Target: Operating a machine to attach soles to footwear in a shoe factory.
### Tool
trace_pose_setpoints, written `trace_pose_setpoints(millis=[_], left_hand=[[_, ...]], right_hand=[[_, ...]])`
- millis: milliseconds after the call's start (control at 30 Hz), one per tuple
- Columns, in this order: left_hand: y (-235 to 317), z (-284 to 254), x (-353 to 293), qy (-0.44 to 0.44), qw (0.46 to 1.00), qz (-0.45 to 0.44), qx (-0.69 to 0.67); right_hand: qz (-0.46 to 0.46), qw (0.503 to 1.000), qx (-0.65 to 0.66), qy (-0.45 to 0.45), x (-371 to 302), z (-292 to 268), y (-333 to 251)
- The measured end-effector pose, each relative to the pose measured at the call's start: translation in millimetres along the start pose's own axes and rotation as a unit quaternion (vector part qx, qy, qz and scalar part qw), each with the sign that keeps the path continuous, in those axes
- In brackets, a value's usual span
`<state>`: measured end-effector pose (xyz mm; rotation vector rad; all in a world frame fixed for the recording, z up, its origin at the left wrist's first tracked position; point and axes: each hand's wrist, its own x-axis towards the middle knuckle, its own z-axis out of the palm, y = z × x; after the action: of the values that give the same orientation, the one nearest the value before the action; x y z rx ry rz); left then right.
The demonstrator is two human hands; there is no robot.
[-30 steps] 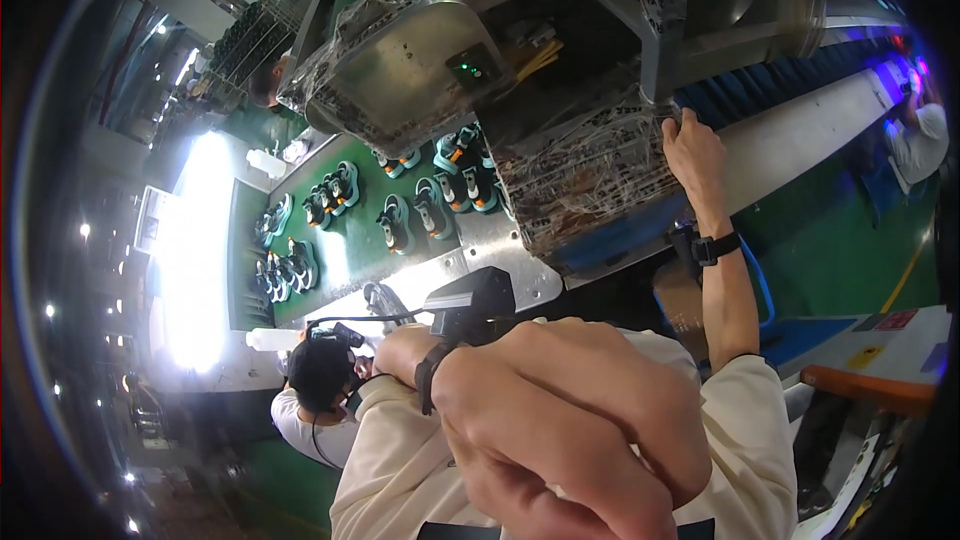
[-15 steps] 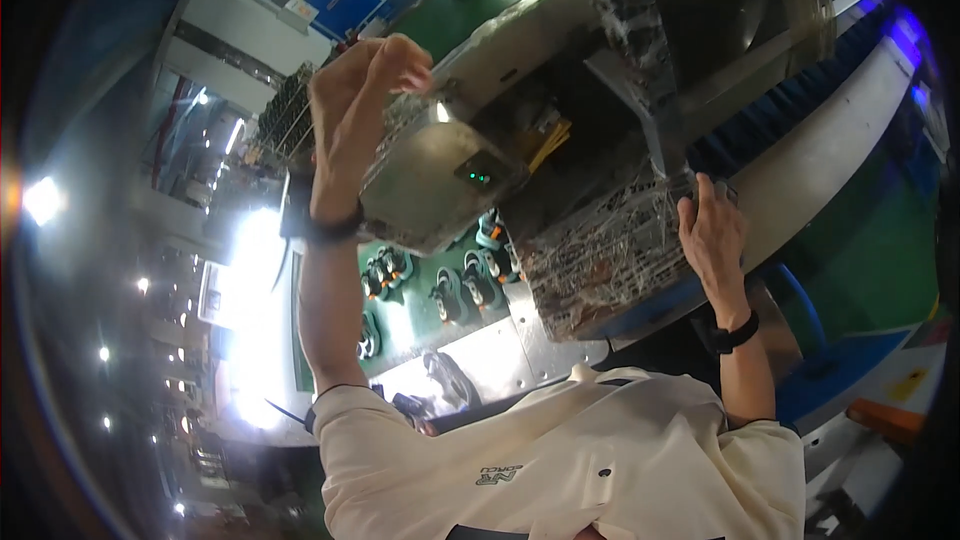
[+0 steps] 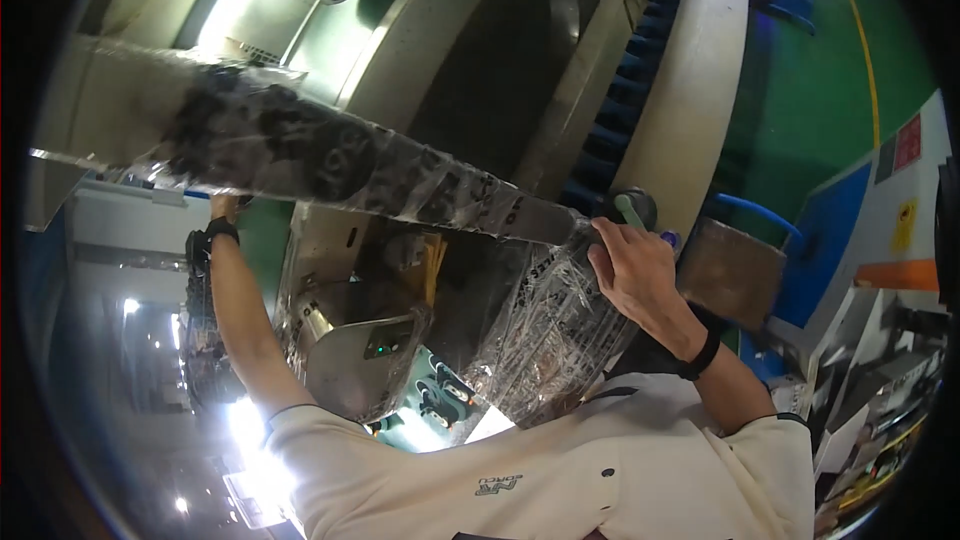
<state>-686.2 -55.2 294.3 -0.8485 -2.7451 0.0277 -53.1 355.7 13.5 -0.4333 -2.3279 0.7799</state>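
Observation:
A long bar point(image 3: 420, 178) wrapped in clear plastic film crosses the view from the upper left to the middle. My left hand point(image 3: 225, 207) is up at the far left, mostly behind this bar, so its fingers are hidden. My right hand point(image 3: 640, 265) rests at the bar's right end, beside a dark round knob point(image 3: 635, 207). Its fingers are extended, thumb apart, with nothing visible held. Below it sits a machine part point(image 3: 545, 315) covered in crumpled clear film.
A metal housing point(image 3: 345, 370) with green lights stands left of centre, near yellow strips point(image 3: 433, 265). Dark shoes point(image 3: 442, 395) lie on a green surface below. A pale curved rail point(image 3: 695, 70) runs up at right, past a brown metal box point(image 3: 730, 270) and green floor point(image 3: 800, 100).
The view has turned, and the wrapped bar now spans the left and middle. My left hand, earlier in plain sight with curled fingers, is now mostly behind it. My right hand stays by the wrapped part.

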Motion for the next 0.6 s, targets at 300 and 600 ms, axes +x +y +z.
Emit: trace_pose_setpoints(millis=[300,600], left_hand=[[213.4,-50.4,-119.9,0.080,0.984,0.005,0.157],[365.3,-152.1,-363.4,0.214,0.950,0.164,0.159]], right_hand=[[0.026,0.999,-0.015,-0.033,-2.6,4.7,-0.2],[-0.065,0.991,0.117,0.013,-8.9,-1.2,12.0]])
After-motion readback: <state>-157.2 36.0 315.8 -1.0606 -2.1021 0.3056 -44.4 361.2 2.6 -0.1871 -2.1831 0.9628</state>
